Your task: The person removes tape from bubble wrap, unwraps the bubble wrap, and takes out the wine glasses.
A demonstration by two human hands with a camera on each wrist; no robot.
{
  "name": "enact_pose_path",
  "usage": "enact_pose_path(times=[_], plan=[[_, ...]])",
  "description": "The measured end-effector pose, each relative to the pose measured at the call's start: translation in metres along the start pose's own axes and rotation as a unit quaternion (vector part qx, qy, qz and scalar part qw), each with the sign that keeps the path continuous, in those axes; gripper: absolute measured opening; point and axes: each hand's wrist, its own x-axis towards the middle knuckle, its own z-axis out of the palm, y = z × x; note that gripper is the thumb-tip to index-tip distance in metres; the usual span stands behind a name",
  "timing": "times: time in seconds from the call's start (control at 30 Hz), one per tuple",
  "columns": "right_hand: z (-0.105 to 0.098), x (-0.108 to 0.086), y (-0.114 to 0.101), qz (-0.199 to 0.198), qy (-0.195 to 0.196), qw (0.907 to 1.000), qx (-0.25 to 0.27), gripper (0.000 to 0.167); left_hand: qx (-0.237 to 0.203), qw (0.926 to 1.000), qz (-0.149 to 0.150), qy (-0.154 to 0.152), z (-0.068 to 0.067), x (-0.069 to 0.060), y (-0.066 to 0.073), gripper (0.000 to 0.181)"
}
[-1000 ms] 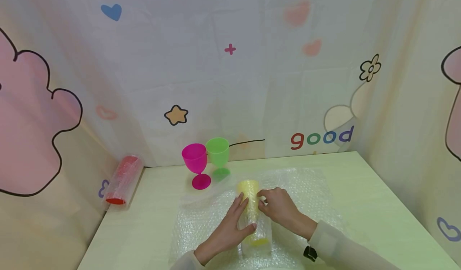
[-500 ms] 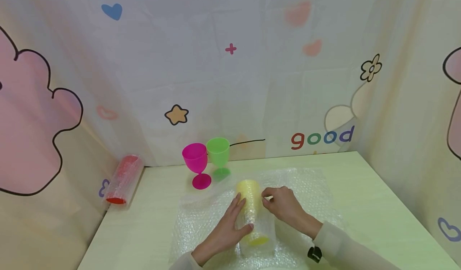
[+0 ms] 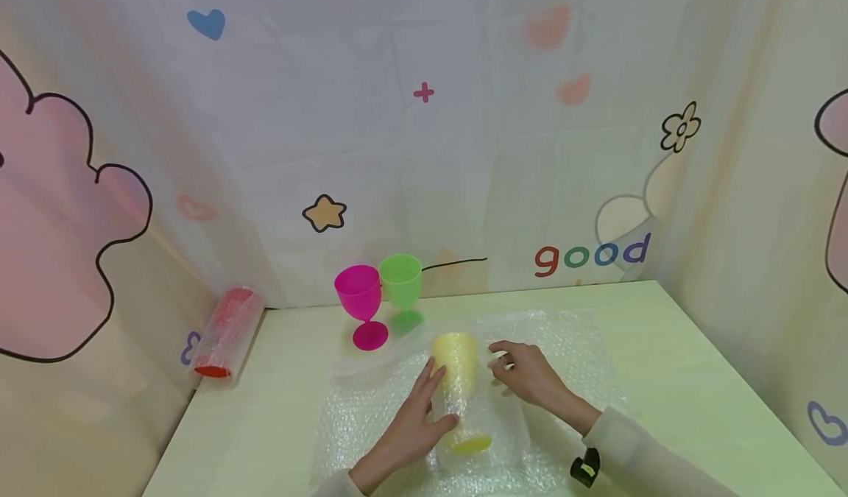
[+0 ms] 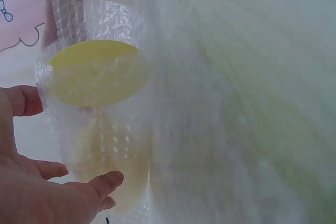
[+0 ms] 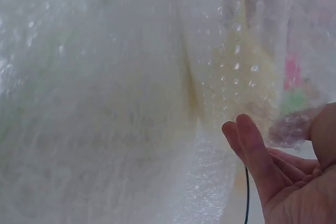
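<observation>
A yellow goblet (image 3: pixel 457 364) lies on its side inside bubble wrap (image 3: pixel 563 342) on the table, its rim away from me and its round base (image 4: pixel 97 72) toward me. Along its left side rests my left hand (image 3: pixel 412 417), with fairly straight fingers on the wrapped bowl and the thumb over the stem. To the right of the goblet, my right hand (image 3: pixel 530 375) pinches the loose layer of the wrap between thumb and fingers (image 5: pixel 252 135). In the right wrist view part of the thumb shows through the film.
A magenta goblet (image 3: pixel 358 294) and a green goblet (image 3: pixel 400 280) stand at the back of the table. A bubble-wrapped red goblet (image 3: pixel 228 331) lies at the far left edge. Behind the table (image 3: pixel 689 409) hangs a printed curtain (image 3: pixel 430 173).
My right hand has moved to the right, drawing the wrap's layer out from the goblet. The yellow goblet and my left hand have shifted slightly left.
</observation>
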Motion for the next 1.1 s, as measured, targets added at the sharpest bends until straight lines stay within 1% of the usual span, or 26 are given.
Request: enact_pose_path(times=[0.13,0.23,0.37,0.47,0.5,0.57,0.63,0.67,0.7,0.77,0.83,0.87,0.9,0.93,0.97,1.03,1.1], plan=[[-0.006,-0.005,-0.01,0.008,0.009,0.9999,0.001,0.033,-0.001,0.9999,0.008,-0.006,0.001,-0.005,0.005,0.077],[-0.011,-0.007,-0.014,0.005,0.004,1.0,0.0,0.033,0.014,0.9998,0.013,-0.011,-0.004,-0.005,0.007,0.075],[-0.015,-0.006,-0.014,0.02,-0.014,0.9996,-0.011,0.037,0.059,0.9981,0.019,-0.003,-0.016,0.0,0.014,0.069],[-0.02,-0.002,-0.013,0.043,-0.032,0.9984,-0.017,0.043,0.095,0.9951,0.03,0.001,-0.026,0.008,0.024,0.062],[-0.022,0.001,-0.013,0.047,-0.038,0.998,-0.018,0.045,0.106,0.9937,0.035,-0.002,-0.029,0.011,0.028,0.061],[-0.027,0.008,-0.013,0.051,-0.045,0.9974,-0.025,0.046,0.142,0.9886,0.046,-0.013,-0.032,0.017,0.035,0.06],[-0.031,0.017,-0.012,0.037,-0.054,0.9973,-0.033,0.043,0.193,0.9788,0.059,-0.031,-0.032,0.024,0.039,0.061],[-0.033,0.022,-0.011,0.025,-0.059,0.9972,-0.037,0.041,0.223,0.9715,0.067,-0.042,-0.031,0.027,0.039,0.062],[-0.034,0.027,-0.01,0.01,-0.063,0.9968,-0.048,0.039,0.253,0.9629,0.077,-0.053,-0.03,0.03,0.04,0.063],[-0.034,0.036,-0.008,-0.028,-0.073,0.994,-0.076,0.036,0.308,0.9434,0.096,-0.075,-0.026,0.036,0.04,0.065],[-0.033,0.044,-0.006,-0.063,-0.08,0.9888,-0.109,0.034,0.35,0.9253,0.117,-0.089,-0.021,0.04,0.038,0.066],[-0.032,0.047,-0.005,-0.077,-0.08,0.9857,-0.127,0.032,0.365,0.9179,0.125,-0.094,-0.019,0.042,0.037,0.067],[-0.031,0.05,-0.005,-0.088,-0.079,0.9824,-0.144,0.031,0.376,0.9124,0.129,-0.098,-0.016,0.044,0.036,0.068],[-0.029,0.052,-0.005,-0.095,-0.079,0.9801,-0.156,0.03,0.385,0.9081,0.13,-0.102,-0.014,0.045,0.035,0.068],[-0.028,0.054,-0.005,-0.098,-0.078,0.9789,-0.162,0.028,0.39,0.9055,0.13,-0.104,-0.012,0.046,0.034,0.068],[-0.025,0.056,-0.006,-0.102,-0.071,0.9771,-0.172,0.022,0.396,0.9032,0.125,-0.108,-0.009,0.047,0.031,0.069],[-0.024,0.057,-0.007,-0.104,-0.063,0.976,-0.18,0.015,0.397,0.9029,0.118,-0.115,-0.008,0.046,0.029,0.069]])
